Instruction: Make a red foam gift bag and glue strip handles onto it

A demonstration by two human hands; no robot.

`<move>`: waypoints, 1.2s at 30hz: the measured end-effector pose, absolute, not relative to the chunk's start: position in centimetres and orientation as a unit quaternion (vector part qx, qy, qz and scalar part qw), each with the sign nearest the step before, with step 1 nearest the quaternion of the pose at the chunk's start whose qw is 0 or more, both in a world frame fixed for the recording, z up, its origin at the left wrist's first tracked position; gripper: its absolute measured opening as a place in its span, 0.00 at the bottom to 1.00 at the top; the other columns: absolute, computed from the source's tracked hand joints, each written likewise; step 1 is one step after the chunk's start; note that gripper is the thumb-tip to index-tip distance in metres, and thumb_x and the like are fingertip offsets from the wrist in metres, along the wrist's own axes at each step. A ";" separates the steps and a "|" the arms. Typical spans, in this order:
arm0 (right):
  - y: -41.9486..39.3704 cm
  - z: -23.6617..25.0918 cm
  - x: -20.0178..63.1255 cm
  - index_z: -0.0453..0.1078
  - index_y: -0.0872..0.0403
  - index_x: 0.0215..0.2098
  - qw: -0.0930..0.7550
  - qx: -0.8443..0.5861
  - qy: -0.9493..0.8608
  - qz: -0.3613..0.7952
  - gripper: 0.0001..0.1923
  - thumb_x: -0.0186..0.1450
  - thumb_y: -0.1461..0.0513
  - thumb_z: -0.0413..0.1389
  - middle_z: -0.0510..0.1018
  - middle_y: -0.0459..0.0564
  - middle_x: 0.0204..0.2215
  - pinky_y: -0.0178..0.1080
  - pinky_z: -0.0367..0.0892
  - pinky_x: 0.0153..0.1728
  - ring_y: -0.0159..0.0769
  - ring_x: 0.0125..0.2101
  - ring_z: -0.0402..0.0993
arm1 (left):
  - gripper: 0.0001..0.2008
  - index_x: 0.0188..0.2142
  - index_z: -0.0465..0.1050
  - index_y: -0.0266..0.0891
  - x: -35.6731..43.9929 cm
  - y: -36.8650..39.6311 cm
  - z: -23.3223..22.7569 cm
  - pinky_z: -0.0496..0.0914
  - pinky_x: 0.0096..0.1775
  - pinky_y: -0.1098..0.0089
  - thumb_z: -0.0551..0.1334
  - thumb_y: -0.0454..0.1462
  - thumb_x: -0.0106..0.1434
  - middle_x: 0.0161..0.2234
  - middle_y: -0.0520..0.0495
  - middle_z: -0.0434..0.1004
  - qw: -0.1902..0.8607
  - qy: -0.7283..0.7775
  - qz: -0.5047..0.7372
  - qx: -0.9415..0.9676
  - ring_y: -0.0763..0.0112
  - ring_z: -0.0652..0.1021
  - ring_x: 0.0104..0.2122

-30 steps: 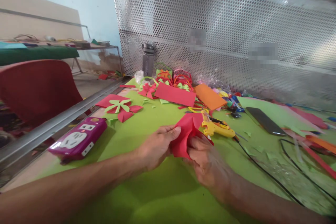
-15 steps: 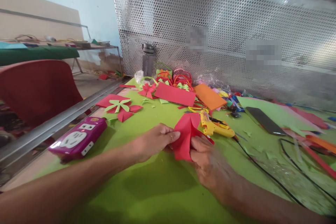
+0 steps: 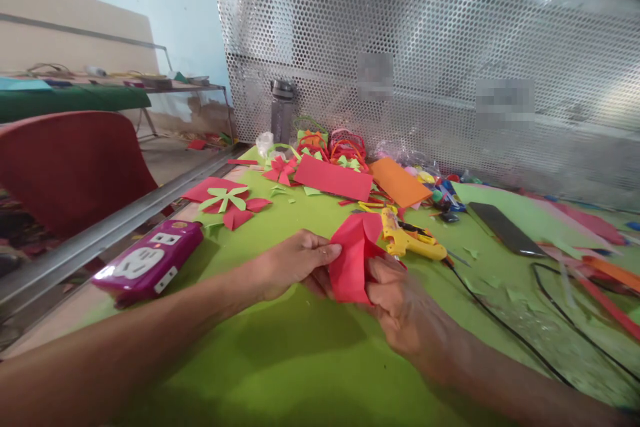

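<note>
Red paper [image 3: 353, 257] between both hands

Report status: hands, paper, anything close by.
Left hand and right hand both pinching the folded red paper above the green sheet. Yellow glue gun lies just behind, apart from the paper.

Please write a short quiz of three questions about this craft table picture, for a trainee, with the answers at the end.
1. True or false: both hands hold the folded red paper piece.
2. Which thing lies nearest behind that paper? A) the yellow glue gun B) the purple plastic socket block C) the flat black phone
3. Fill in: the table is covered by a ____ sheet.

Key
1. True: the left hand pinches its left edge and the right hand grips its lower right side.
2. A: it lies just right of and behind the paper.
3. Lime green.
</note>
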State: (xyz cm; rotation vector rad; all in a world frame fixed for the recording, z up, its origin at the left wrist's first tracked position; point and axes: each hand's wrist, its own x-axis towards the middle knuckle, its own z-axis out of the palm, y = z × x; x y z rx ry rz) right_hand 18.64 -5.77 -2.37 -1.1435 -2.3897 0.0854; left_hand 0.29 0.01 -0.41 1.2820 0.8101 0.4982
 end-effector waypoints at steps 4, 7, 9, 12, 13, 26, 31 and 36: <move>-5.9 -2.4 18.7 0.70 0.55 0.22 0.246 -0.414 -0.876 0.042 0.12 0.56 0.71 0.47 0.70 0.49 0.25 0.39 0.57 0.31 0.36 0.28 0.64 | 0.15 0.25 0.74 0.33 0.0 0.0 -0.2 0.71 0.29 0.72 0.63 0.45 0.55 0.22 0.44 0.78 0.674 0.346 0.171 0.630 0.71 0.76 0.22; -6.1 -2.4 18.7 0.70 0.54 0.27 0.256 -0.412 -0.874 0.030 0.13 0.56 0.72 0.47 0.69 0.48 0.26 0.39 0.57 0.32 0.37 0.29 0.63 | 0.16 0.22 0.72 0.34 -0.1 0.0 -0.1 0.69 0.26 0.74 0.59 0.43 0.58 0.20 0.45 0.76 0.641 0.345 0.140 0.671 0.73 0.74 0.20; -6.2 -2.3 18.7 0.70 0.53 0.28 0.257 -0.414 -0.873 0.023 0.12 0.57 0.72 0.47 0.69 0.48 0.26 0.39 0.56 0.32 0.36 0.29 0.62 | 0.17 0.20 0.71 0.34 -0.1 -0.1 -0.1 0.68 0.25 0.75 0.57 0.44 0.60 0.18 0.46 0.75 0.617 0.346 0.140 0.693 0.74 0.73 0.18; -6.4 -2.0 18.6 0.68 0.53 0.27 0.259 -0.429 -0.865 0.013 0.12 0.59 0.71 0.46 0.68 0.47 0.25 0.39 0.55 0.31 0.36 0.27 0.61 | 0.19 0.20 0.70 0.35 -0.1 -0.1 -0.2 0.66 0.23 0.75 0.56 0.45 0.60 0.17 0.48 0.73 0.587 0.335 0.150 0.721 0.75 0.71 0.17; -6.5 -1.8 18.5 0.67 0.53 0.26 0.260 -0.433 -0.863 0.009 0.12 0.60 0.70 0.46 0.67 0.47 0.24 0.39 0.55 0.30 0.36 0.27 0.60 | 0.19 0.20 0.70 0.35 -0.1 -0.1 -0.3 0.66 0.23 0.75 0.55 0.45 0.61 0.17 0.48 0.73 0.580 0.330 0.155 0.728 0.75 0.71 0.18; -6.7 -1.5 18.5 0.64 0.53 0.26 0.292 -0.434 -0.852 -0.017 0.10 0.64 0.67 0.46 0.66 0.45 0.23 0.38 0.55 0.28 0.36 0.26 0.60 | 0.14 0.22 0.67 0.36 0.4 -0.7 -0.6 0.59 0.26 0.75 0.53 0.39 0.61 0.21 0.52 0.66 0.564 0.276 0.204 0.751 0.75 0.65 0.22; -6.6 -1.4 18.7 0.66 0.54 0.26 0.278 -0.443 -0.852 -0.029 0.11 0.63 0.69 0.46 0.66 0.46 0.23 0.37 0.54 0.26 0.35 0.24 0.62 | 0.10 0.27 0.70 0.35 0.3 -0.8 -0.6 0.63 0.31 0.74 0.52 0.34 0.60 0.27 0.49 0.72 0.573 0.266 0.201 0.748 0.73 0.69 0.27; -6.3 -1.1 18.5 0.67 0.54 0.28 0.270 -0.433 -0.858 -0.061 0.11 0.62 0.70 0.46 0.67 0.45 0.22 0.38 0.55 0.26 0.36 0.24 0.61 | 0.10 0.27 0.72 0.35 0.4 -0.8 -0.6 0.62 0.28 0.76 0.53 0.33 0.59 0.27 0.50 0.72 0.565 0.275 0.219 0.746 0.73 0.70 0.26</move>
